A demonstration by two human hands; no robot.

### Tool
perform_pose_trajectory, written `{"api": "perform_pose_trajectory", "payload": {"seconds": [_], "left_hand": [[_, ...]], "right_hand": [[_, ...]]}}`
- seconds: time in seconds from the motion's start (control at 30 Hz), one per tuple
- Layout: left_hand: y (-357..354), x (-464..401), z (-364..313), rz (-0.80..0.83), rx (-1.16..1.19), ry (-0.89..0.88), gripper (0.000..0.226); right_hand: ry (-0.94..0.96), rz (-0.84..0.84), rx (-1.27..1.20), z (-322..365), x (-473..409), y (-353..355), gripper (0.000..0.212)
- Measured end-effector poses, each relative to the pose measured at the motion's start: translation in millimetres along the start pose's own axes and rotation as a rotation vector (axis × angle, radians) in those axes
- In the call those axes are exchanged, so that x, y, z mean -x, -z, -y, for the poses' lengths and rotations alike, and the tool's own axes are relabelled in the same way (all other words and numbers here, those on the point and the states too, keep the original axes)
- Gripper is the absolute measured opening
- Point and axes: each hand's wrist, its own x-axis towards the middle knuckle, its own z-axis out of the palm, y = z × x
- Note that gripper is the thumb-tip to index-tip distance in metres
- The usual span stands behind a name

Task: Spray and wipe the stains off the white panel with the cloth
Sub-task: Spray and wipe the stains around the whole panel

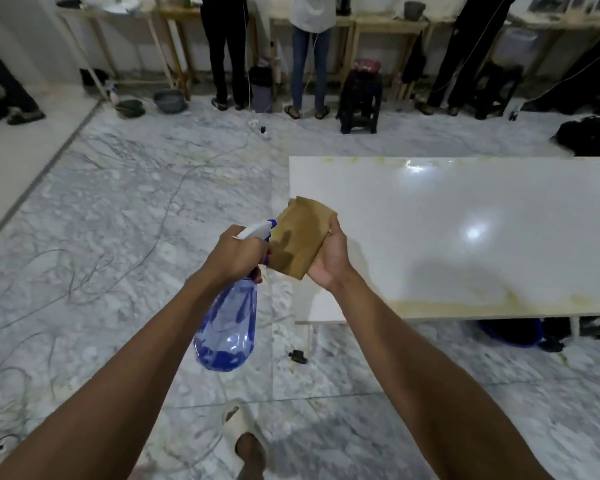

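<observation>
- White glossy rectangular panel, lying flat beyond and to the right of the fingers, carries yellowish stains along its near edge and fainter ones along the far edge.
- Blue translucent plastic spray bottle with a white trigger head hangs from the left hand, fingers clamped round its neck.
- Brown folded cloth sits in the right hand, fingers curled behind it, thumb on top.
- Judged step: wetting stage, nozzle aimed at the cloth; next, carry the cloth rightward onto the near-edge stains.

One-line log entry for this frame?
left hand: grips spray bottle | right hand: holds cloth | white panel: stains remain, unwiped
</observation>
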Motion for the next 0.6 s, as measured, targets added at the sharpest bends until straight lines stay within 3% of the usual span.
{"api": "perform_pose_trajectory", "payload": {"seconds": [0.07,0.27,0.6], "left_hand": [[21.3,-27.6,-4.4,-0.009,-0.022,-0.018,0.007],[78.1,-108.8,-10.9,0.019,-0.061,-0.033,0.033],[107.2,-206.2,-19.9,0.125,-0.026,0.125,0.028]], "right_hand": [[0.016,-0.004,-0.018,3.5,-31.9,-20.2,0.076],[0.036,-0.076,-0.041,2.6,-112.2,-66.2,0.077],[0.052,-0.104,-0.044,13.0,-213.5,-78.8,0.074]]}}
